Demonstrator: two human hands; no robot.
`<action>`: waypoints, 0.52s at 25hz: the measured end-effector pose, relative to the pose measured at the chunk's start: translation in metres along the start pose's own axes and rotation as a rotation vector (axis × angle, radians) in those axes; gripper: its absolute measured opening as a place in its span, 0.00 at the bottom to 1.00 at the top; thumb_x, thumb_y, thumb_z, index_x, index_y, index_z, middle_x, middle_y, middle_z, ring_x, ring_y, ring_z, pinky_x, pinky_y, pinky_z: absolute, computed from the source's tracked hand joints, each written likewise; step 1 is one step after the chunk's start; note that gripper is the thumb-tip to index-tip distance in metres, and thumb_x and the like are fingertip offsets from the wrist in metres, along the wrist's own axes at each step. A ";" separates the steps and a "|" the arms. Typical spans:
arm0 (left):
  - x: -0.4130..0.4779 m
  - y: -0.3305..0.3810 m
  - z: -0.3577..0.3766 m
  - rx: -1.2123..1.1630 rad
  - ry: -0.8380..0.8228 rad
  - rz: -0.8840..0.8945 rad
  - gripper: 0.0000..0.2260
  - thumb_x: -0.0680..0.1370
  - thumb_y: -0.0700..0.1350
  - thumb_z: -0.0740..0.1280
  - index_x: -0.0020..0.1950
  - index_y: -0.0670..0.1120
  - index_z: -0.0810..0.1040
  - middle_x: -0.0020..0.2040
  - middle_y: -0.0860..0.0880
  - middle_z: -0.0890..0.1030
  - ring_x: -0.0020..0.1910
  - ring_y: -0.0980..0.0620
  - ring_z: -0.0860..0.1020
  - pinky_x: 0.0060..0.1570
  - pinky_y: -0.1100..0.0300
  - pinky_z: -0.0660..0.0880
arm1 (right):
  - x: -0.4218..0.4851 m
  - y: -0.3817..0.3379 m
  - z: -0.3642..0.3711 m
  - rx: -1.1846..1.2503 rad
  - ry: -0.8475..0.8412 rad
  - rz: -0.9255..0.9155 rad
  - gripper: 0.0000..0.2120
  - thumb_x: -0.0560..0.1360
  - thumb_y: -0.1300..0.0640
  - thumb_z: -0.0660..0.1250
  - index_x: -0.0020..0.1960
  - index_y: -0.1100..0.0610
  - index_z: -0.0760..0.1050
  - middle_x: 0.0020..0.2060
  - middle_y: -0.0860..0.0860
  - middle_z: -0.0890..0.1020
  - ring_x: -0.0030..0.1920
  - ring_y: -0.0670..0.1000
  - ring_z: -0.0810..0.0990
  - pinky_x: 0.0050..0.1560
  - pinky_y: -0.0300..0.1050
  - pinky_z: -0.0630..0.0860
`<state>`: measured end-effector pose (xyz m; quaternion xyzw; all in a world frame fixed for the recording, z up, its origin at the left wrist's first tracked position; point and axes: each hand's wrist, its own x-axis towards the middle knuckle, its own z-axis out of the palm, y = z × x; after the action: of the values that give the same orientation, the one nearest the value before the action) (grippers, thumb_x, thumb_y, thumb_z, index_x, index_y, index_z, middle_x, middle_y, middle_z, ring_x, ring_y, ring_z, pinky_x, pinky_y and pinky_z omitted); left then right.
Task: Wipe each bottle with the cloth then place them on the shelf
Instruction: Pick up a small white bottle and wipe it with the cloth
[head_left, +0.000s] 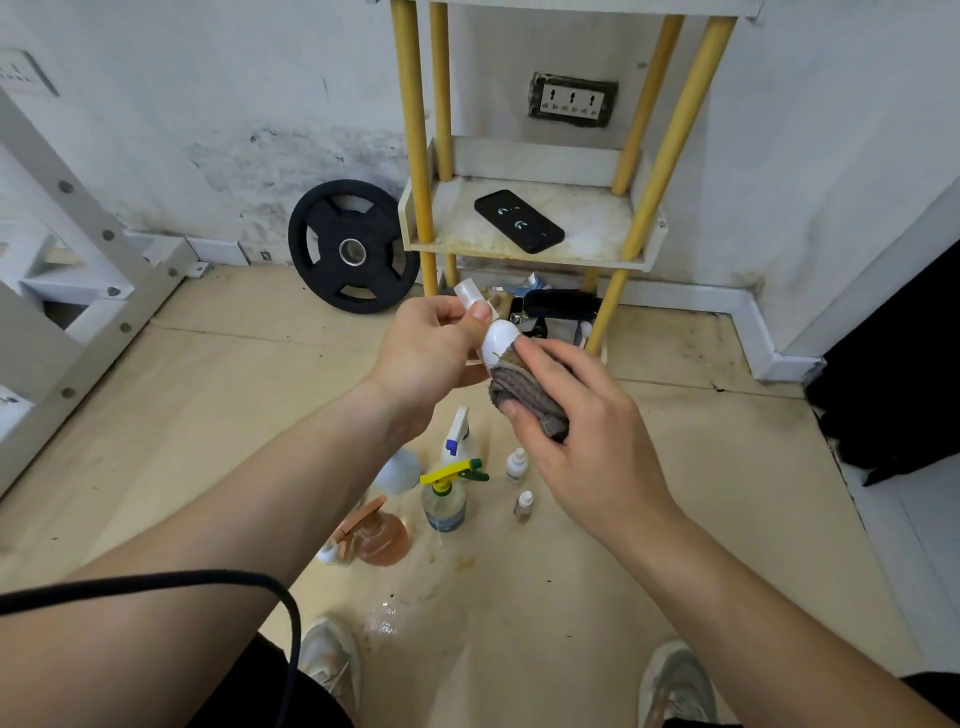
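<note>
Left hand (431, 343) pinches a small white bottle (497, 343) by its cap end, while the right hand (576, 415) grips a grey cloth (524, 402) wrapped round the bottle's lower half, so the wiping of this one looks to be under way. Beyond the hands, the shelf (467, 223) carries only a flat black object (518, 221) and no bottle, so none seems placed yet. Below the hands on the floor wait a yellow-trigger sprayer (444, 499), a white sprayer (458, 436), an orange sprayer (382, 535) and two little dropper bottles (516, 465), so most of the job appears left.
</note>
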<state>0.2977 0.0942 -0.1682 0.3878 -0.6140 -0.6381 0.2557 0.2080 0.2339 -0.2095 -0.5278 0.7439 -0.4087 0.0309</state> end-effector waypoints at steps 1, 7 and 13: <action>0.000 0.001 0.000 -0.011 0.009 -0.018 0.12 0.84 0.44 0.62 0.45 0.39 0.78 0.41 0.44 0.81 0.38 0.52 0.82 0.38 0.60 0.82 | -0.001 0.000 0.001 -0.030 -0.001 -0.013 0.25 0.78 0.53 0.70 0.74 0.53 0.72 0.67 0.49 0.75 0.66 0.52 0.75 0.61 0.53 0.77; -0.011 -0.005 0.011 0.012 -0.079 -0.040 0.11 0.84 0.43 0.62 0.48 0.37 0.78 0.41 0.44 0.81 0.36 0.56 0.82 0.37 0.63 0.80 | 0.004 -0.001 -0.003 -0.028 -0.005 0.070 0.25 0.79 0.49 0.68 0.75 0.52 0.70 0.66 0.49 0.76 0.65 0.50 0.76 0.63 0.48 0.76; -0.005 0.004 0.000 -0.014 0.042 -0.012 0.10 0.84 0.43 0.63 0.46 0.39 0.78 0.42 0.45 0.81 0.35 0.56 0.82 0.37 0.61 0.82 | 0.010 0.007 -0.007 0.267 -0.058 0.260 0.22 0.80 0.48 0.68 0.73 0.49 0.73 0.61 0.46 0.82 0.61 0.44 0.79 0.63 0.43 0.76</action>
<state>0.2999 0.0974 -0.1636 0.4030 -0.6018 -0.6356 0.2673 0.1951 0.2300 -0.2054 -0.4301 0.7438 -0.4809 0.1743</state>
